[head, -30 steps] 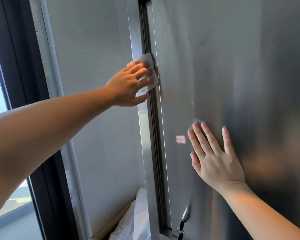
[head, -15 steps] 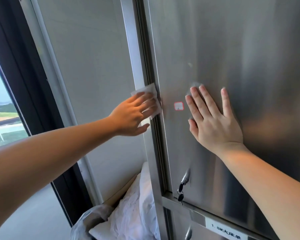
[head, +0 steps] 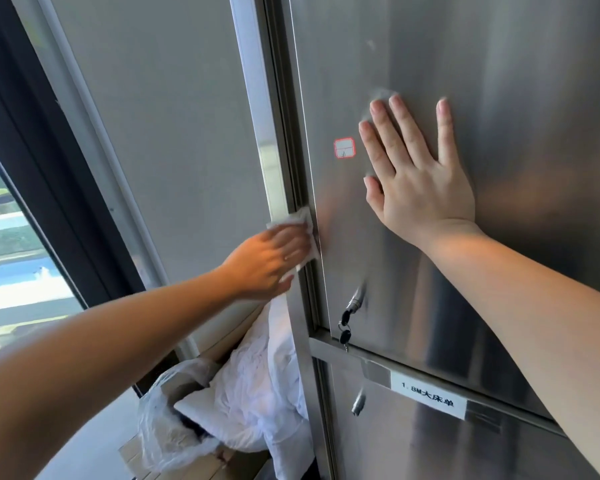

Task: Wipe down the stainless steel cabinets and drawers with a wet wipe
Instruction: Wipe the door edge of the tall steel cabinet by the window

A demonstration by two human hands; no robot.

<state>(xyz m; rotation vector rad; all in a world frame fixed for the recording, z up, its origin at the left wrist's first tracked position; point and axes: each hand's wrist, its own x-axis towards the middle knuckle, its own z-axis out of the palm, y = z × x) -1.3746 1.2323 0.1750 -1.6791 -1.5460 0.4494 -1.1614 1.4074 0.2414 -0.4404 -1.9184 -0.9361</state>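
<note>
Head view: stainless steel cabinet door [head: 499, 81].
Left hand [head: 265, 263]: presses wet wipe [head: 305, 225] against the door's left edge, fingers fairly straight.
Right hand [head: 418, 181]: flat, fingers spread, on the door, right of red-bordered sticker [head: 344, 147].

The cabinet door [head: 499, 81] is brushed stainless steel with a soft, streaky sheen, its frame [head: 278, 168] glossier metal, the wet wipe [head: 303, 220] a thin white matt fabric, and the bag [head: 160, 427] below crinkled translucent plastic beside white cloth [head: 257, 386].
</note>
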